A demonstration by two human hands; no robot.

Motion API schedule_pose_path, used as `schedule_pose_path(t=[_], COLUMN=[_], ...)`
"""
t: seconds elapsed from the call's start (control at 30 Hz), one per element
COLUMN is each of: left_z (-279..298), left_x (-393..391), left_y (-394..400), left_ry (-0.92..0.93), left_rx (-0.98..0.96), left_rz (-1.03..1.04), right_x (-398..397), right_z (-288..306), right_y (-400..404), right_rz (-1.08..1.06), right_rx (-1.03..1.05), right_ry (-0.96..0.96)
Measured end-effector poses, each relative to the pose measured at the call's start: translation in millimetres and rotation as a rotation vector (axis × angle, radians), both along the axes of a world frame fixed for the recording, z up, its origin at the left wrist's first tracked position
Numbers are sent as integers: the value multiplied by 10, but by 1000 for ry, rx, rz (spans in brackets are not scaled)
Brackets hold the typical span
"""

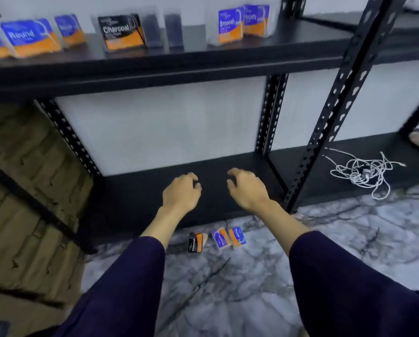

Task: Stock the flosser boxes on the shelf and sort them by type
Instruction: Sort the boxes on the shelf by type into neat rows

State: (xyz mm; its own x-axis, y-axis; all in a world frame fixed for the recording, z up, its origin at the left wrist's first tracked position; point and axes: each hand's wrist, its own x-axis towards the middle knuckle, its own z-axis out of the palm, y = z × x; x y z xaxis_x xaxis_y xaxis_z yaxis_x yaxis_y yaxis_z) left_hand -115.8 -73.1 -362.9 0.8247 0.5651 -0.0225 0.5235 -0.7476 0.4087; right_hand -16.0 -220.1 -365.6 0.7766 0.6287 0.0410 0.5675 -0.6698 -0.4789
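- Three flosser boxes are lying on the marble floor (252, 288) just in front of the bottom shelf's front edge: a black Charcoal box (195, 242) to the left, then two blue-and-orange boxes (220, 238) (238, 236) just beside each other, a small gap separating them from the black one
- On the upper shelf (203, 62) boxes are standing sorted in groups: blue Round boxes (28, 37) at the left, a standing Charcoal box (121, 32) with dark boxes (163, 27) behind it in the middle, Smooth boxes (230, 24) to the right
- Bare shelf board is showing between the groups and along the front edge
- The left hand (180, 192) is hanging over the bottom shelf (135, 190) with fingers loosely curled, holding nothing
- The right hand (247, 188) is hovering beside it, well apart, fingers loosely bent downward, also holding nothing
- Both forearms are wearing dark purple sleeves (130, 276)
- The bottom shelf board under the hands is showing as bare black surface, bounded by perforated black uprights (334, 103)
- A tangle of white cable (364, 171) is lying on the neighbouring bay's bottom board, right of the uprights
- A brown cardboard box (26, 190) is leaning at the left of the rack
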Motion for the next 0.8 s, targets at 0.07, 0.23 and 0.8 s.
schedule_pose_path(t=[0.07, 0.23, 0.8], left_z=[-415, -1489, -3560], left_x=[43, 150, 222], left_y=[29, 133, 196], left_ry=[53, 216, 259], left_rx=[-58, -223, -506], left_rz=[16, 105, 538], right_x=[59, 256, 502], right_z=[-403, -1446, -3615], right_y=[4, 55, 213], right_rz=[-15, -73, -521], right_rx=[-56, -183, -223], right_ry=[66, 247, 695])
